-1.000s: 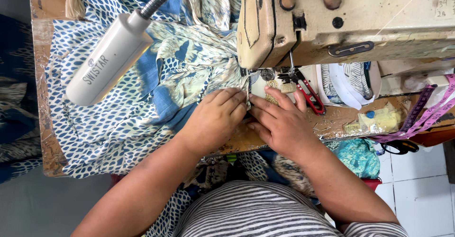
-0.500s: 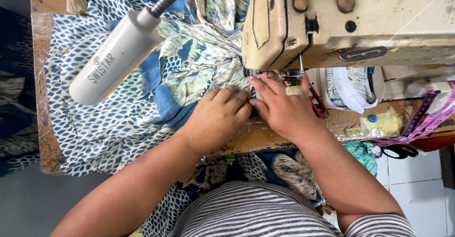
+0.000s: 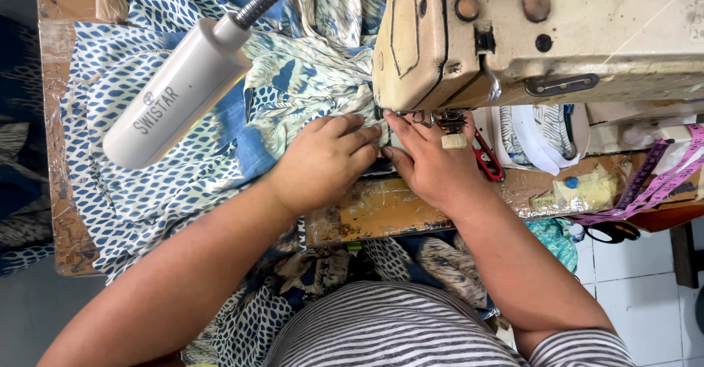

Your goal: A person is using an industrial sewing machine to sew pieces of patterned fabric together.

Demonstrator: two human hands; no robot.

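At frame centre, left hand (image 3: 323, 163) and right hand (image 3: 433, 165) press blue-patterned fabric (image 3: 220, 154) flat-fingered under the sewing machine (image 3: 543, 37) needle, gripping nothing; feeding appears underway.

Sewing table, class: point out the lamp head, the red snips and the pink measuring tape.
lamp head (image 3: 176, 96), head view, middle of its grey barrel
red snips (image 3: 487, 160), head view, red handle
pink measuring tape (image 3: 660, 180), head view, the hanging strip

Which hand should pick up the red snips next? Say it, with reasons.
Probably right. The right hand lies beside the red snips, just right of the needle area. The left hand presses the fabric on the far side and would have to cross over.
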